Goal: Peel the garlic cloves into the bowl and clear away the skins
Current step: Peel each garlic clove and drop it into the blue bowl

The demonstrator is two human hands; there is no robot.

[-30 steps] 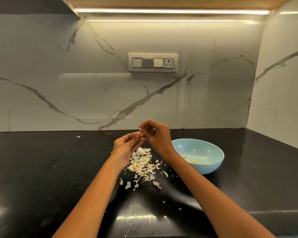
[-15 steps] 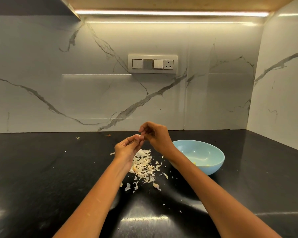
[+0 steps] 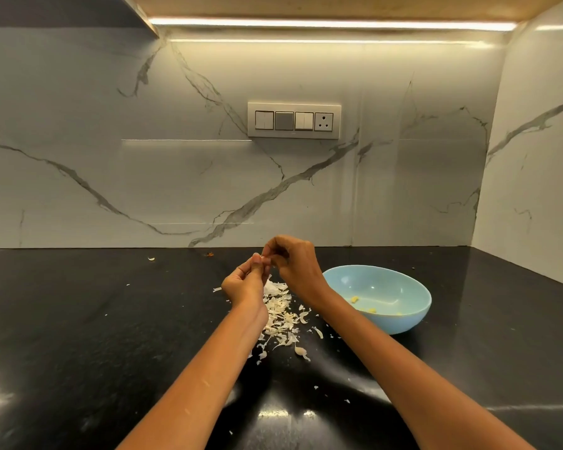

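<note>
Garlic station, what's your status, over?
Both hands pinching one clove: left hand, right hand. Skins piled beside bowl. Nothing blocking.

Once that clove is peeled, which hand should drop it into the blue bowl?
Probably the right hand: the bowl sits just to its right, while the left hand is farther away, above the skins.

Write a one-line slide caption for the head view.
Both hands, left and right, pinch a garlic clove above the skins, beside the blue bowl.
</note>
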